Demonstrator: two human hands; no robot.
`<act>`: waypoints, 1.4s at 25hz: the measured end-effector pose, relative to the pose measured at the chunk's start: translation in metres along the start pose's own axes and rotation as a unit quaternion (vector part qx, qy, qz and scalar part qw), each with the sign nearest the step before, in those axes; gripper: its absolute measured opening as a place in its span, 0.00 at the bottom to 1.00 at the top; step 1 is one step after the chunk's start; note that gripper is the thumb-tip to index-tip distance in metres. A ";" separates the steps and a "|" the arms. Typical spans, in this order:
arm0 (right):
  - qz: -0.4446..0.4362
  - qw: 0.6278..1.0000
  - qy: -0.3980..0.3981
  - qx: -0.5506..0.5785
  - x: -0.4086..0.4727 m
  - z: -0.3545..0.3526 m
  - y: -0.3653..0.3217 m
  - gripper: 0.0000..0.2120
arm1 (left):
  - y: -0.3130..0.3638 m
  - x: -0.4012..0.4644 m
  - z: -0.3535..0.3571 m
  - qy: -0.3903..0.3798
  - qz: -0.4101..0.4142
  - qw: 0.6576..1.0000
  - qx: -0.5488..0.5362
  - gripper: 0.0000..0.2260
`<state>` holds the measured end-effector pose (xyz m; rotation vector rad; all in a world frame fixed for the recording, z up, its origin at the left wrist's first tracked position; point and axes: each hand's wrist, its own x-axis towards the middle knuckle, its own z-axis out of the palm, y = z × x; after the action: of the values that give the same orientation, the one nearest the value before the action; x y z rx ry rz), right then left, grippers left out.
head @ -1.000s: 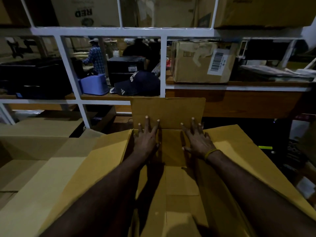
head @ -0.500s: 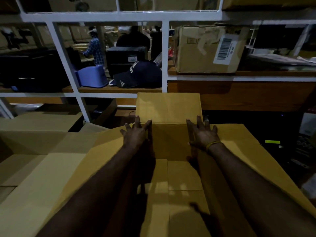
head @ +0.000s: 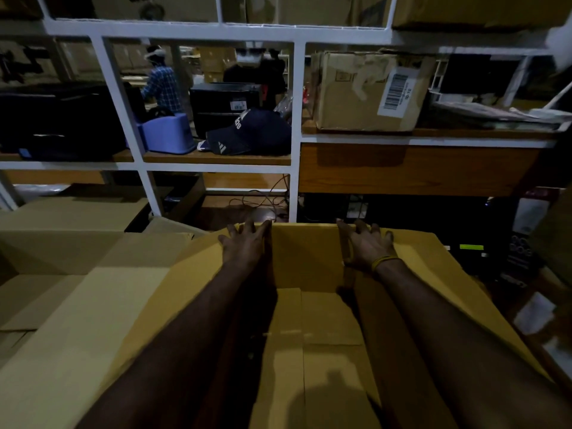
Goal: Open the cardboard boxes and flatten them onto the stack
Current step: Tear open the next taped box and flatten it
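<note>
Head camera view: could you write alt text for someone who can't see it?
Both hands, left hand and right hand, press open-palmed on the far wall of an open cardboard box. Flat cardboard lies left; white shelving stands behind.

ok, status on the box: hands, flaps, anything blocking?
Left hand and right hand open, fingers spread at the far edge of the cardboard box. Box open, not flattened, far flap out of sight. Nothing blocking; flattened stack at left.
</note>
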<state>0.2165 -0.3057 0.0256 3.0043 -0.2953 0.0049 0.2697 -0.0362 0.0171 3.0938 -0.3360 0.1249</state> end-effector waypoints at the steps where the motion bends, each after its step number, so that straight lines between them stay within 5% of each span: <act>1: 0.004 1.000 0.003 0.002 -0.003 0.000 -0.001 0.50 | 0.000 -0.002 -0.001 0.000 0.004 1.000 -0.003 0.34; 11: 0.028 0.998 -0.045 0.036 -0.031 -0.008 -0.006 0.49 | -0.004 -0.008 -0.016 -0.099 0.038 0.994 -0.028 0.48; 22: 0.075 0.994 -0.055 0.060 -0.123 -0.007 0.016 0.44 | -0.021 -0.082 -0.027 -0.124 0.021 0.990 -0.062 0.44; 35: 0.155 0.974 -0.048 0.158 -0.332 -0.021 -0.004 0.33 | -0.032 -0.296 -0.048 -0.099 -0.033 0.987 -0.121 0.39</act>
<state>-0.1078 -0.2348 0.0411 3.2363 -0.8465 -0.0699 -0.0153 0.0601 0.0397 2.8761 -0.2332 -0.2116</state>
